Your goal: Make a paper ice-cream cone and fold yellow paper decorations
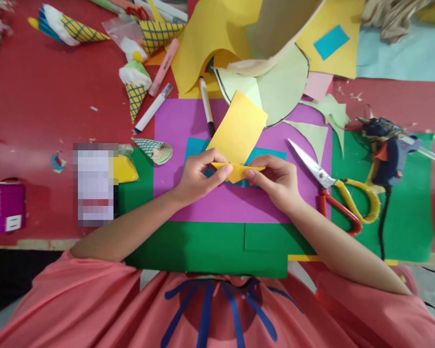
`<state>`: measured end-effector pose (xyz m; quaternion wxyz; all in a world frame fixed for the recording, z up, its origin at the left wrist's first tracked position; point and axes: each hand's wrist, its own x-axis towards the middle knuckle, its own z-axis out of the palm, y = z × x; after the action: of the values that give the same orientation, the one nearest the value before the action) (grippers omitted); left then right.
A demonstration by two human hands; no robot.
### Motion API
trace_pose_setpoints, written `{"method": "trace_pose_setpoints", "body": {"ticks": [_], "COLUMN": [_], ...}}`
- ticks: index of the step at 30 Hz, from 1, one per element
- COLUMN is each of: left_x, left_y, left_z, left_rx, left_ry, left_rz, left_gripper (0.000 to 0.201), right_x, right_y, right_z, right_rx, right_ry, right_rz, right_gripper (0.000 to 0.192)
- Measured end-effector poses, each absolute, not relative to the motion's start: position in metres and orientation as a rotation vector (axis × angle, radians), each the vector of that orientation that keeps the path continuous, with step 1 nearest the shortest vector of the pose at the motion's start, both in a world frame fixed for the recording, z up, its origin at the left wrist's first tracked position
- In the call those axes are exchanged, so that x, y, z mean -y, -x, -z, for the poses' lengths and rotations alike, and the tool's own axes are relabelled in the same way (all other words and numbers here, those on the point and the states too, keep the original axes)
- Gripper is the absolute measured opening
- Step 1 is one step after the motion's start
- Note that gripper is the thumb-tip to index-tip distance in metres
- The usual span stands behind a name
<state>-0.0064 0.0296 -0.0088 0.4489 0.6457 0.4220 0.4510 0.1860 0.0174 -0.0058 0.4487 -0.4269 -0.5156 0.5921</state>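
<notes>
In the middle of the frame, the left hand and right hand share a yellow strip, the fingers of each pinching its bent near end while the other end slants toward the upper centre. Beneath lies blue paper on a purple sheet. Left of centre, a small cone lies on the worktop. Right of centre are scissors, blades pointing to the upper left; a glue gun rests near the right edge. A marker lies above the left hand.
</notes>
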Motion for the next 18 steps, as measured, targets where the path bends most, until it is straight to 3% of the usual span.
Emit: {"method": "trace_pose_setpoints", "body": {"ticks": [3, 7, 11, 15, 18], "left_x": [-0.03, -0.028, -0.028, -0.029, -0.03], "left_y": [0.005, 0.003, 0.004, 0.004, 0.004], "left_z": [0.008, 0.005, 0.003, 0.003, 0.004], "left_rx": [-1.015, -0.943, -0.942, -0.973, -0.994], "left_ry": [-1.515, -1.342, -1.181, -1.152, -1.165], "left_rz": [-1.126, -0.862, -0.783, -0.782, -0.799], "left_gripper": [0.028, 0.038, 0.042, 0.04, 0.039], "right_x": [-0.016, -0.015, -0.009, 0.012, 0.035], "right_y": [-0.185, -0.182, -0.185, -0.216, -0.262], "right_z": [0.006, 0.004, -0.012, -0.042, -0.059], "right_rx": [1.214, 1.17, 1.534, 2.228, 2.35], "right_ry": [1.034, 1.032, 1.193, 1.497, 1.826], "right_rz": [-1.495, -1.572, -1.443, -0.94, -0.38], "right_gripper": [0.011, 0.018, 0.022, 0.021, 0.03]}}
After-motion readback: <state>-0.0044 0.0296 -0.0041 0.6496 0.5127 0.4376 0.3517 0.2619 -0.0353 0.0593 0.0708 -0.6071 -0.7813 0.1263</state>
